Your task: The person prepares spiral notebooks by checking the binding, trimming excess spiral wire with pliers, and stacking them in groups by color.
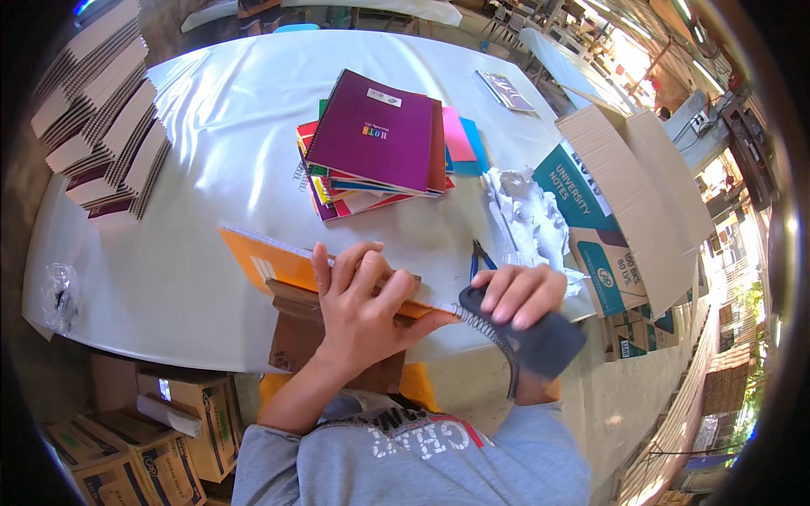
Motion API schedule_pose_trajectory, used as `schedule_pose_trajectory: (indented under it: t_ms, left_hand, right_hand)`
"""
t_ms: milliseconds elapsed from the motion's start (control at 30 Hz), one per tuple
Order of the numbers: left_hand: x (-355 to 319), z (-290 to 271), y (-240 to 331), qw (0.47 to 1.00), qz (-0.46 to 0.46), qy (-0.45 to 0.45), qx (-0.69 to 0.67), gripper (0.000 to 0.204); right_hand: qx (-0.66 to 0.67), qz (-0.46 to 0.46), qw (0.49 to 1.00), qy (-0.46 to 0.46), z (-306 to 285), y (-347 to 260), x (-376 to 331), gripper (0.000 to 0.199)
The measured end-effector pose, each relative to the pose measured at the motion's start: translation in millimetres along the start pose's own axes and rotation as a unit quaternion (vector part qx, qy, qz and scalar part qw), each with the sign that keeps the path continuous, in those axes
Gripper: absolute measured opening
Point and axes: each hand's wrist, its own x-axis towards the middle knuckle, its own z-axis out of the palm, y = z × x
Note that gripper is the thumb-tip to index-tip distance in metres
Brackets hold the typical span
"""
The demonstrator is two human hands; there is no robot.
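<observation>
My left hand (364, 295) grips an orange-covered notebook (263, 260) tilted at the near table edge, fingers over its top and thumb toward its right end. A brown wooden stand (297, 344) is beneath it. My right hand (521, 295) is closed around a dark, flat, rounded pad-like tool (550, 341), partly blurred, at the notebook's right end. A dark wire coil (510, 358) runs from that corner and hangs in a curve beside the tool. How far the coil goes into the pages is too small to tell. Blue-handled pliers (477, 257) lie just beyond my right hand.
A pile of notebooks with a purple one on top (371, 131) sits mid-table. Tall notebook stacks (110, 118) stand left, near a clear plastic bag (61, 295). Crumpled white paper (531, 219) and an open carton (645, 198) are right; more boxes (181, 422) sit lower left.
</observation>
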Motion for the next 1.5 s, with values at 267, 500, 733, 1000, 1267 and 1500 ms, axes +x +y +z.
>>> schedule_pose_trajectory:
  t_ms: [267,500,733,1000,1267,1500]
  left_hand:
    - [1,-8,1,0.999,-0.002,-0.039,-0.009,0.044]
    - [0,-10,4,0.999,-0.021,-0.035,-0.033,0.052]
    - [-8,-11,3,0.998,-0.031,-0.014,-0.057,0.082]
    - [-12,-12,-3,0.998,-0.035,0.006,-0.054,0.081]
    - [16,-48,-38,0.995,-0.080,-0.037,0.047,0.062]
    - [11,-54,-55,0.994,-0.052,-0.030,0.087,0.058]
  right_hand:
    - [-0.010,0.007,0.999,-0.040,9,-7,17,0.012]
    - [0.000,0.039,0.991,-0.127,-14,3,20,0.020]
    - [-0.232,0.212,0.949,-0.021,12,-14,30,0.011]
    - [-0.088,0.124,0.984,-0.093,26,-13,44,0.023]
    - [-0.142,0.132,0.981,-0.008,27,16,40,0.017]
    - [-0.101,0.028,0.988,-0.111,36,23,54,0.010]
